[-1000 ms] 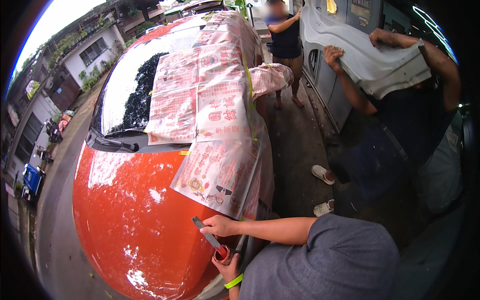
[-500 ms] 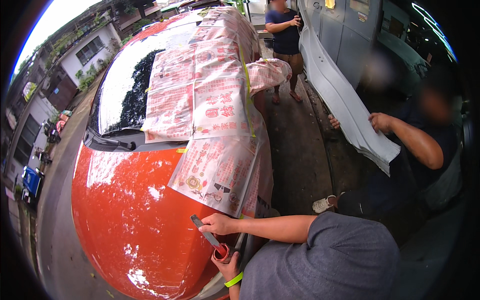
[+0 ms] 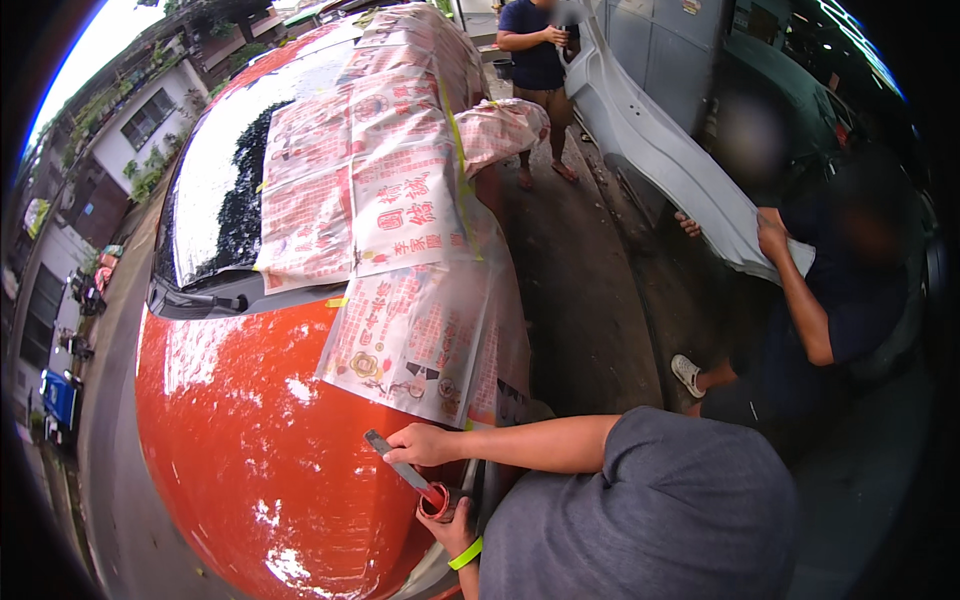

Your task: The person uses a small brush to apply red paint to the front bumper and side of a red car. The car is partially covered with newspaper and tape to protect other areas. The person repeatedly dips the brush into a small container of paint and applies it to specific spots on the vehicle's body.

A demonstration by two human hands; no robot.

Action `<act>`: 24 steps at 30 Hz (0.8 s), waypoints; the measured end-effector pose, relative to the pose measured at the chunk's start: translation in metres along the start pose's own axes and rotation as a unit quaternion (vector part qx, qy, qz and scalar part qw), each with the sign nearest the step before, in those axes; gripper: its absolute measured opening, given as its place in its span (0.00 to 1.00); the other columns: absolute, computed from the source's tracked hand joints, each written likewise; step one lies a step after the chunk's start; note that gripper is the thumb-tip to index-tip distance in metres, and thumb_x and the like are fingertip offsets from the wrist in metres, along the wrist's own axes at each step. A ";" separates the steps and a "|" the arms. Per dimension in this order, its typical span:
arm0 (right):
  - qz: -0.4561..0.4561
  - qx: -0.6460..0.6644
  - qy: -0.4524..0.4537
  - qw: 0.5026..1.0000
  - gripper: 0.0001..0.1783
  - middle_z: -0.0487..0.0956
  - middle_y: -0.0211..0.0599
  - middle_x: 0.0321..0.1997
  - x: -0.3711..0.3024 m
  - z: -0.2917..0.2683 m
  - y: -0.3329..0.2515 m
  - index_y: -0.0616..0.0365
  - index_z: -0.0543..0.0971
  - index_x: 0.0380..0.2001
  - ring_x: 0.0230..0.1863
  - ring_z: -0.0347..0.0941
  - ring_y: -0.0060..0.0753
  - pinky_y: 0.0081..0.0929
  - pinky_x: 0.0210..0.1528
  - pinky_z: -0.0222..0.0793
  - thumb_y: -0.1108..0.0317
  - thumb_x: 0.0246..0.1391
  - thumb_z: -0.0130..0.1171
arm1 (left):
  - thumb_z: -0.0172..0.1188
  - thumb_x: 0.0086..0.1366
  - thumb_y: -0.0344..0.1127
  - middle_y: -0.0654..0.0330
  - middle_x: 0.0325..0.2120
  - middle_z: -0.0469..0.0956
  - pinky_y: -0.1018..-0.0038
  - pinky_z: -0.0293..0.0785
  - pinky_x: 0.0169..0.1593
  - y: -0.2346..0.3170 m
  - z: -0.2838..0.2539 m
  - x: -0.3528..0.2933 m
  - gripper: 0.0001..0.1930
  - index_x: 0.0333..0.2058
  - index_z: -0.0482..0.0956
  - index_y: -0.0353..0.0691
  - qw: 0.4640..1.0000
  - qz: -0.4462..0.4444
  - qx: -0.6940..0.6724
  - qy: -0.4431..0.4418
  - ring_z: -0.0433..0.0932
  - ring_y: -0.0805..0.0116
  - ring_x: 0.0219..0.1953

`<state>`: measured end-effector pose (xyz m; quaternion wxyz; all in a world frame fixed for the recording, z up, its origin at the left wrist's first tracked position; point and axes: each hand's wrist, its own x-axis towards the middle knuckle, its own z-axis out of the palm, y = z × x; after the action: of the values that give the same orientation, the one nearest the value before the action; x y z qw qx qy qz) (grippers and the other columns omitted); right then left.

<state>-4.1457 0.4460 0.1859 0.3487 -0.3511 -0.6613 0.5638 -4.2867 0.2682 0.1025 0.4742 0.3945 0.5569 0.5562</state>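
Note:
My left hand, with a yellow-green wristband, is wrapped round a small paint can with red paint on its rim. In my right hand is a flat grey stirring stick, held slantwise. Its lower end is red and stands inside the can; the paint level is hidden. Both hands are over the front corner of an orange-red car's glossy hood. Printed pink-and-white masking sheets lie just beyond my right hand, taped over the hood's edge, part of the windshield and the side mirror.
At the right a co-worker in dark clothes grips the lower end of a long grey body panel. Another person stands at its far end. Dark floor lies between car and panel. A grey cabinet stands behind.
The co-worker at the right has raised the panel's near end and shifted a foot. My view has swung slightly, moving the car leftward. My hands keep hold of the can and stirring stick.

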 end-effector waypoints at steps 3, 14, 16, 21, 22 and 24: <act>-0.018 -0.033 0.006 0.999 0.20 0.79 0.45 0.24 0.000 -0.002 0.002 0.63 0.80 0.32 0.27 0.79 0.39 0.40 0.36 0.70 0.54 0.66 0.60 | 0.77 0.56 0.22 0.52 0.55 0.74 0.73 0.80 0.49 0.011 0.005 -0.002 0.45 0.67 0.59 0.35 1.000 -0.019 -0.020 -0.001 0.79 0.68 0.45; 0.019 0.027 -0.001 0.999 0.17 0.81 0.39 0.23 -0.002 -0.002 -0.002 0.63 0.82 0.35 0.24 0.80 0.32 0.34 0.32 0.73 0.57 0.67 0.60 | 0.77 0.58 0.24 0.49 0.61 0.70 0.65 0.74 0.61 0.003 -0.004 0.001 0.47 0.70 0.55 0.34 0.999 -0.047 -0.002 -0.004 0.75 0.62 0.56; 0.017 0.026 0.001 1.000 0.17 0.81 0.39 0.23 -0.003 -0.001 -0.003 0.63 0.82 0.35 0.25 0.80 0.32 0.34 0.32 0.73 0.58 0.67 0.60 | 0.75 0.59 0.23 0.49 0.61 0.70 0.66 0.76 0.59 0.006 -0.002 -0.001 0.46 0.70 0.55 0.35 0.999 -0.047 -0.014 -0.005 0.75 0.63 0.55; 0.020 0.035 -0.002 0.999 0.16 0.82 0.39 0.24 -0.003 -0.002 -0.004 0.63 0.82 0.35 0.25 0.80 0.30 0.34 0.31 0.73 0.58 0.67 0.60 | 0.74 0.60 0.21 0.50 0.61 0.70 0.68 0.79 0.56 0.014 0.002 -0.002 0.45 0.71 0.55 0.36 0.998 -0.060 -0.019 -0.001 0.76 0.64 0.54; 0.022 0.040 -0.001 0.999 0.16 0.82 0.39 0.24 -0.004 -0.003 -0.005 0.63 0.82 0.35 0.25 0.80 0.30 0.34 0.31 0.73 0.58 0.67 0.60 | 0.74 0.60 0.21 0.50 0.61 0.70 0.67 0.79 0.57 0.014 0.002 -0.001 0.45 0.71 0.55 0.36 0.998 -0.060 -0.017 -0.001 0.76 0.64 0.54; 0.021 0.042 -0.002 0.999 0.17 0.82 0.39 0.24 -0.004 -0.002 -0.006 0.63 0.82 0.35 0.25 0.80 0.30 0.34 0.31 0.73 0.58 0.67 0.60 | 0.74 0.59 0.22 0.50 0.62 0.70 0.67 0.78 0.58 0.013 0.001 -0.001 0.46 0.71 0.56 0.36 0.998 -0.057 -0.013 0.002 0.76 0.63 0.55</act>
<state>-4.1419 0.4430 0.1918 0.3502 -0.3490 -0.6304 0.5985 -4.2868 0.2680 0.1152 0.5094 0.3549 0.5720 0.5361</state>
